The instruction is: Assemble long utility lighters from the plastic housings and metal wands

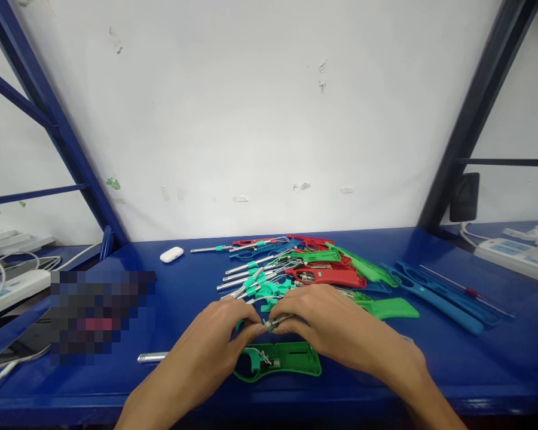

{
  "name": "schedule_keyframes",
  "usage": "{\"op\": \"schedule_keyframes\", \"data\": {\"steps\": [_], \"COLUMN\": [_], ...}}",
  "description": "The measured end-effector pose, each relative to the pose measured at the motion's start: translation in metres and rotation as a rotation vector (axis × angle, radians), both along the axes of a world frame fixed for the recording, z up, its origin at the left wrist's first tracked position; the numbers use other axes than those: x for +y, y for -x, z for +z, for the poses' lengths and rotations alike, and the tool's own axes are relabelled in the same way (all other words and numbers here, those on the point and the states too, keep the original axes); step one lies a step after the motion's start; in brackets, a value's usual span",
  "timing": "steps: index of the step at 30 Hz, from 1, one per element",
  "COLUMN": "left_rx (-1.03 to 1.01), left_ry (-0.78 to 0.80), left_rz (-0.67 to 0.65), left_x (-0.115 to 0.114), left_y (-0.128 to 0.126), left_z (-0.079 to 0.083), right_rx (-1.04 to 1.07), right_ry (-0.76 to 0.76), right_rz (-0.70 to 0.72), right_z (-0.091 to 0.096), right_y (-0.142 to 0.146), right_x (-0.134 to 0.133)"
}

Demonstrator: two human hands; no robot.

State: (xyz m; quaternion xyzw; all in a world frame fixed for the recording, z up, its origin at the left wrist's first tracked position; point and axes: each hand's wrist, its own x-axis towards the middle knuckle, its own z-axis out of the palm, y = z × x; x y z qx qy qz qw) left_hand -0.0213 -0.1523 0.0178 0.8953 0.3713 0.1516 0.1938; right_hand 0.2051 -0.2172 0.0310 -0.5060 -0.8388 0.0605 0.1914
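Observation:
My left hand [215, 337] and my right hand [336, 331] meet at the front middle of the blue table. Between their pinched fingertips is a small metal part [272, 323], mostly hidden by the fingers. Just below lies an open green lighter shell half [301, 359], hollow side up, with a teal trigger piece [253, 360] and thin white wires inside. A silver lighter tube [151, 357] sticks out to the left from behind my left wrist. Beyond my fingers is a heap of silver tubes [246, 276] with teal pieces and wires.
Red shells [329, 276], green shells [394, 308] and blue shells [443, 298] lie behind and to the right. A white earbud case [171, 255] sits back left. Phones and power strips [20, 288] flank the table. A white wall [269, 119] rises behind.

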Motion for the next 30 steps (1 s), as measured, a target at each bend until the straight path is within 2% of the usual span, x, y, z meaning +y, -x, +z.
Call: {"op": "schedule_keyframes", "data": {"steps": [9, 20, 24, 27, 30], "left_rx": [-0.031, -0.047, -0.114, -0.259, -0.299], "left_ry": [-0.019, -0.161, -0.223, -0.43, -0.584], "left_rz": [-0.033, -0.104, -0.161, -0.179, -0.183], "left_x": [0.001, 0.01, -0.002, -0.014, -0.019], "left_y": [-0.001, 0.022, 0.027, 0.029, 0.028], "left_z": [-0.006, 0.0, -0.02, -0.042, -0.06], "right_rx": [-0.011, -0.073, -0.088, -0.033, -0.01], "right_ry": [-0.004, -0.035, -0.081, -0.101, -0.13], "right_rz": [0.008, 0.008, -0.058, -0.117, -0.162], "right_z": [0.001, 0.001, -0.014, -0.03, -0.042], "right_y": [-0.001, -0.003, -0.002, 0.001, 0.004], "right_x": [-0.003, -0.013, -0.02, -0.028, -0.032]}}
